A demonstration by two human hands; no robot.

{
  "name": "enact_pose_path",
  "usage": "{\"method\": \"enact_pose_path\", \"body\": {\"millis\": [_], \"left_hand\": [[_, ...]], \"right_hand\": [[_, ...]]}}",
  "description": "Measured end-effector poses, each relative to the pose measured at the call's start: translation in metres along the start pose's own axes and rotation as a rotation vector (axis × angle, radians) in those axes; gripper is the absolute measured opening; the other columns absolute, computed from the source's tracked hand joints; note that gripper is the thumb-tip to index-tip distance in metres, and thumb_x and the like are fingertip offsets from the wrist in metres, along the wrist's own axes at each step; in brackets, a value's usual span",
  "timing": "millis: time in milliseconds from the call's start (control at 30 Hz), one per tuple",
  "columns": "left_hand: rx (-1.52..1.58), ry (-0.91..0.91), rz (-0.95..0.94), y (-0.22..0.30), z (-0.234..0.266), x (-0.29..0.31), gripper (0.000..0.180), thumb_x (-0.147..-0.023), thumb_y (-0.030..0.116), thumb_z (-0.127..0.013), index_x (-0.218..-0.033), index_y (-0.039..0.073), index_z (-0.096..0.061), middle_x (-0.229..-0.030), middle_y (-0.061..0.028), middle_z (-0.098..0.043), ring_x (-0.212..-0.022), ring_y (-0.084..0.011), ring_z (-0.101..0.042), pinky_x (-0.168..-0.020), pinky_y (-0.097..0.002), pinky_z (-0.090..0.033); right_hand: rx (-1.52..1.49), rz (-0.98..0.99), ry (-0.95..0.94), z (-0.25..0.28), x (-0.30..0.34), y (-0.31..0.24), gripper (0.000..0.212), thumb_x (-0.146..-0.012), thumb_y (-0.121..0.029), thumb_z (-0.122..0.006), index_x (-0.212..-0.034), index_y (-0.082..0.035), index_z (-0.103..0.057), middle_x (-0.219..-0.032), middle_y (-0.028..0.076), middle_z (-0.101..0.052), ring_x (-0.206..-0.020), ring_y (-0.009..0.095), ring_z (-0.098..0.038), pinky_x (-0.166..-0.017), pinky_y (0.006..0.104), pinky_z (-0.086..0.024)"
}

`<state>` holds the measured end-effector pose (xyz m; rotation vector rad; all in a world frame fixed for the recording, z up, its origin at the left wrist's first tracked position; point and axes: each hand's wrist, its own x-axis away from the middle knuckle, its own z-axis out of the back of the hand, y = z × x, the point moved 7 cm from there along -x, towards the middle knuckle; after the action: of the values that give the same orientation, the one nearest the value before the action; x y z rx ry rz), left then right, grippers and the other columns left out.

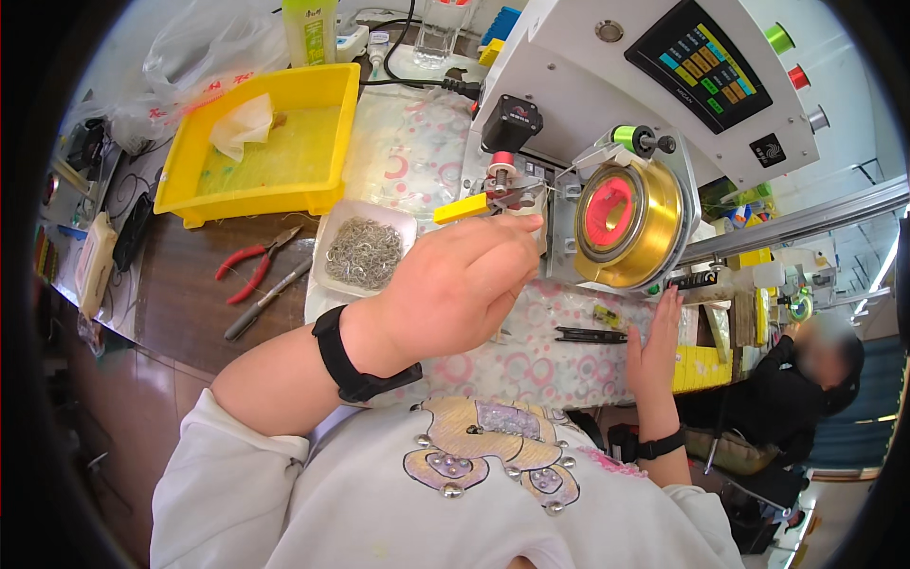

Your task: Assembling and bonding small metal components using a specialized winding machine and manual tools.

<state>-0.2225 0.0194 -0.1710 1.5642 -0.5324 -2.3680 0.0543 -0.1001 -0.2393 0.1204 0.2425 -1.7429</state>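
Observation:
My left hand (464,275) reaches in front of the machine's small work head, fingers curled in and pressed together. Whatever its fingertips hold, if anything, is hidden. Just above the knuckles is a yellow bar-shaped handle (462,209) on the work head. My right hand (654,349) has its fingers stretched out and holds nothing; it lies by the table's right edge, below the big spool of gold-coloured ribbon or wire (654,223). Black tweezers (591,336) lie beside it. Left of my left hand, a white square dish (409,224) holds a heap of small metal rings or hooks.
A white machine (569,57) with a touch screen (699,64) stands at the back right. A yellow tray (327,194) is back left, near red-handled pliers (248,270) and a grey-handled pen-like tool (270,299). A person in dark clothes (768,398) sits at far right.

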Motion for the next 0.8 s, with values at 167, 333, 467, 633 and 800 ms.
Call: {"method": "enact_pose_path", "body": {"millis": [167, 333, 467, 633, 800], "left_hand": [[0.031, 0.003, 0.001, -0.001, 0.0, -0.001, 0.018, -0.072, -0.01, -0.06, -0.088, -0.002, -0.056, -0.085, -0.0143, -0.062, -0.09, -0.0348, -0.064, -0.073, -0.038, -0.052], [0.042, -0.001, 0.011, -0.003, -0.001, 0.001, 0.018, -0.071, -0.009, -0.06, -0.087, -0.002, -0.056, -0.084, -0.0143, -0.061, -0.089, -0.0347, -0.064, -0.073, -0.0383, -0.052], [0.045, 0.007, 0.012, -0.002, 0.0, 0.0, 0.017, -0.071, -0.009, -0.06, -0.087, -0.002, -0.056, -0.083, -0.0143, -0.061, -0.086, -0.0346, -0.064, -0.075, -0.0388, -0.053], [0.029, 0.012, -0.006, -0.002, -0.001, 0.0, 0.017, -0.071, -0.009, -0.06, -0.086, -0.002, -0.056, -0.083, -0.0141, -0.061, -0.086, -0.0345, -0.064, -0.076, -0.0387, -0.053], [0.038, 0.022, -0.012, 0.001, -0.001, -0.002, 0.019, -0.07, -0.01, -0.06, -0.087, -0.002, -0.056, -0.083, -0.0137, -0.061, -0.086, -0.0348, -0.064, -0.076, -0.0386, -0.053]], "right_hand": [[0.015, 0.028, 0.019, -0.007, -0.013, 0.014, 0.062, -0.092, -0.016, -0.046, -0.142, 0.006, -0.017, -0.148, 0.026, -0.019, -0.137, 0.043, -0.016, -0.112, 0.0438, -0.016], [0.055, -0.008, -0.066, -0.013, -0.009, 0.016, 0.061, -0.091, -0.012, -0.046, -0.142, 0.006, -0.018, -0.148, 0.027, -0.019, -0.137, 0.043, -0.016, -0.112, 0.0438, -0.017], [0.104, 0.07, 0.052, 0.002, 0.004, 0.007, 0.061, -0.09, -0.011, -0.044, -0.142, 0.006, -0.017, -0.148, 0.027, -0.018, -0.138, 0.043, -0.016, -0.112, 0.044, -0.017], [0.032, -0.003, 0.081, 0.014, -0.004, 0.013, 0.06, -0.091, -0.012, -0.043, -0.142, 0.007, -0.018, -0.147, 0.027, -0.019, -0.138, 0.042, -0.016, -0.111, 0.0444, -0.017], [-0.044, 0.023, -0.028, -0.018, -0.013, 0.022, 0.058, -0.093, -0.016, -0.042, -0.142, 0.006, -0.019, -0.146, 0.027, -0.022, -0.137, 0.043, -0.018, -0.111, 0.0454, -0.017]]}}
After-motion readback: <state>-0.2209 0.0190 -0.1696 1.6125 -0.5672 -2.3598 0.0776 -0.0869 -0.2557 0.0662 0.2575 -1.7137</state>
